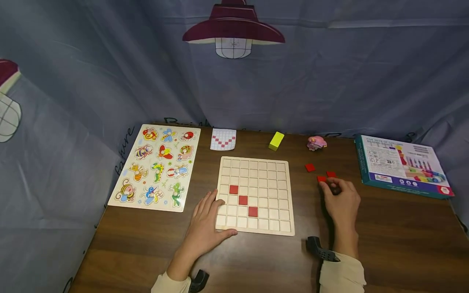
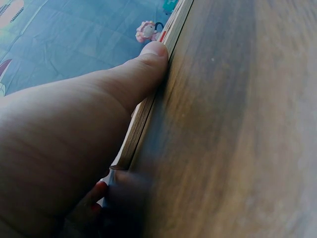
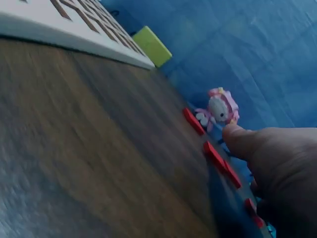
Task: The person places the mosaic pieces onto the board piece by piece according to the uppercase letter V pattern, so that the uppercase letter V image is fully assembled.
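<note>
A wooden grid board lies on the table, with a diagonal of red square tiles in its cells. My left hand rests at the board's lower left corner, fingers spread along the left side and thumb against the near edge. To the right of the board, my right hand reaches down among loose red tiles, its thumb apart from the index finger. In the right wrist view, the thumb is above the red tiles; the other fingertips are mostly hidden.
Behind the board are a pattern card, a yellow block and a pink figurine. An insect peg puzzle lies at left, and a bead game box at right. A grey curtain hangs behind the table.
</note>
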The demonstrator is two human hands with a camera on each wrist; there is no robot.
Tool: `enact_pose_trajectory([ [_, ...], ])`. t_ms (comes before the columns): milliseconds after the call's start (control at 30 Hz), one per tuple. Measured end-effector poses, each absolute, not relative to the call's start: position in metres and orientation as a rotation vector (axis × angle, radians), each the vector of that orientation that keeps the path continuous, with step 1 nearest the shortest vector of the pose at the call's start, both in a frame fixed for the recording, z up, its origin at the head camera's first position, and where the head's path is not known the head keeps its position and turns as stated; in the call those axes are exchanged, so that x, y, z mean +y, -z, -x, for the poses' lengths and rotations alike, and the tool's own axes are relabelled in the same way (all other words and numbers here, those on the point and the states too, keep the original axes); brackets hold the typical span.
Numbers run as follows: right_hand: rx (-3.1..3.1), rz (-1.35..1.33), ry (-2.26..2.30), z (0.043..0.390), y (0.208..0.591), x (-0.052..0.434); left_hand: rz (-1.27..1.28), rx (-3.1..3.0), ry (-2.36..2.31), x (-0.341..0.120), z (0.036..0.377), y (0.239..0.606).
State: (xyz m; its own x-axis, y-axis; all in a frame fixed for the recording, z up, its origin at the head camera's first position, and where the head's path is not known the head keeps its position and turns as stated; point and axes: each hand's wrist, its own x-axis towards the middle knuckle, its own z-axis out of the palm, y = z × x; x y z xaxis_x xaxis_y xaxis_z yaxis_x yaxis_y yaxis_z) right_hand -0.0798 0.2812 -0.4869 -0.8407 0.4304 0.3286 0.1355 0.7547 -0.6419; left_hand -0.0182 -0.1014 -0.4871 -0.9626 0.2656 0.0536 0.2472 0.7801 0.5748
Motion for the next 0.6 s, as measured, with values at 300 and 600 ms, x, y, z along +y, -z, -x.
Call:
enact_pose_trajectory([
  [300,-2.601,0.533,-0.835,0.0835,0.4940,0.2811,-0.425,2.951,-0.933,-0.1019,0.0175,0.4873],
  [600,-2.591,0.482,-0.836,0.0832,0.4946,0.2833,-0.428,2.949,-0.932,-0.1007,0.0189,0.4878],
])
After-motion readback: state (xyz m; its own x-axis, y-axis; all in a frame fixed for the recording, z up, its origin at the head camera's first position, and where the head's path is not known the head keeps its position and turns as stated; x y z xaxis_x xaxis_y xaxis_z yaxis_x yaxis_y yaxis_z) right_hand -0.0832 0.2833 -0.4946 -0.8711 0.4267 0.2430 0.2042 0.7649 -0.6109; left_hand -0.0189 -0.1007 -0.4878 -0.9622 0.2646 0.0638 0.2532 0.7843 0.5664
